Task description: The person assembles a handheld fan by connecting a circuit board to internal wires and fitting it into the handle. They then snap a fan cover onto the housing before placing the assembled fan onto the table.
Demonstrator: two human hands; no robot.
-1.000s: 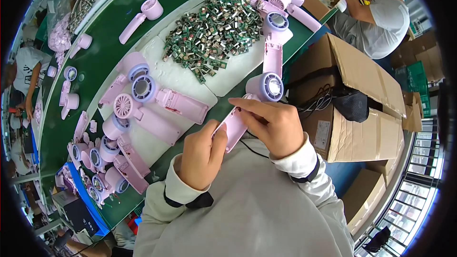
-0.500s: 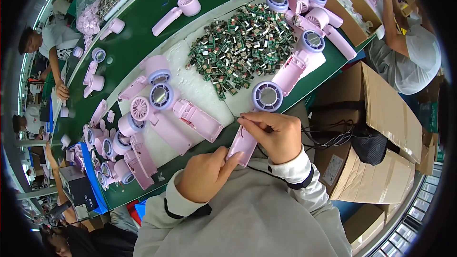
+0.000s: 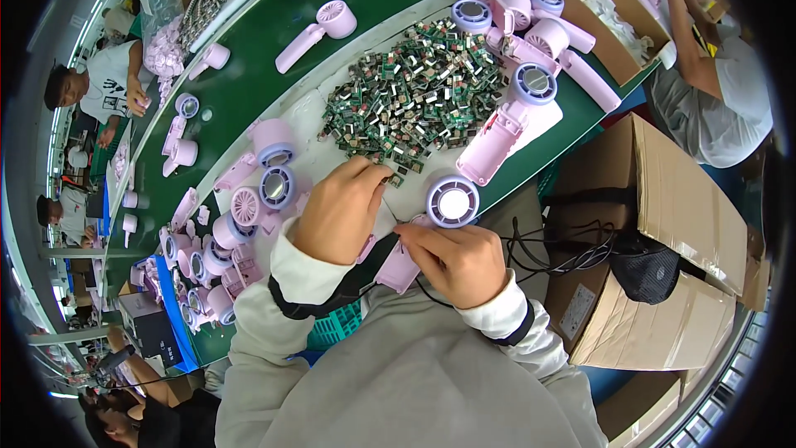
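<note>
My right hand (image 3: 464, 264) is closed around a pink handheld fan (image 3: 398, 270) in front of my body. Its round head with a lilac ring points away from me, and the open handle shell comes toward me, partly covered by my fingers. At the near edge of a heap of small green circuit boards (image 3: 423, 91), my left hand (image 3: 338, 211) has its thumb and forefinger pinched together. A board lies right by those fingertips, but whether they grip one is too small to make out. Under my left wrist, other pink fan parts are partly hidden.
More fans (image 3: 276, 188) lie to the left, others (image 3: 547, 37) at the far right beside a cardboard box (image 3: 609, 29). Across the bench runs a green conveyor (image 3: 249, 83) carrying fans. Large cartons (image 3: 663, 315) and black cables (image 3: 572, 241) sit at my right. Co-workers are around the bench.
My left hand has let go of the fan handle and moved forward to the circuit boards. The right hand has shifted slightly toward me and left with the fan. Fans on the conveyor have shifted.
</note>
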